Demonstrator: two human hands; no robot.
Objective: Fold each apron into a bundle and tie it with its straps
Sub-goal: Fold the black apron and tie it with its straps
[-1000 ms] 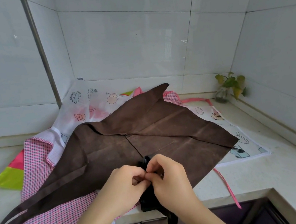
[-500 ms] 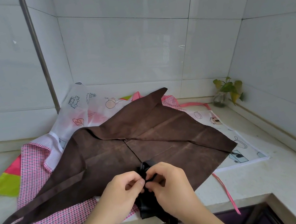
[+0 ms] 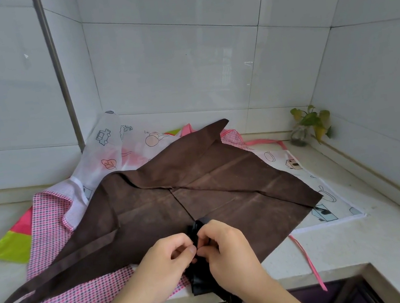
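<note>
black apron bundle (image 3: 200,268), lower centre of frame, at the surface (image 3: 351,253) edge atop the brown apron (image 3: 200,198). left hand (image 3: 164,268) and right hand (image 3: 227,248) each pinch its strap; the knot is best drawn tight with even, opposed pulls.

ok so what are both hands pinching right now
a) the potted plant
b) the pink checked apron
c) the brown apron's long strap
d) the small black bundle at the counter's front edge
d: the left hand and right hand meet with curled fingers on the black bundle, which lies over the near edge of the spread brown apron.
</note>
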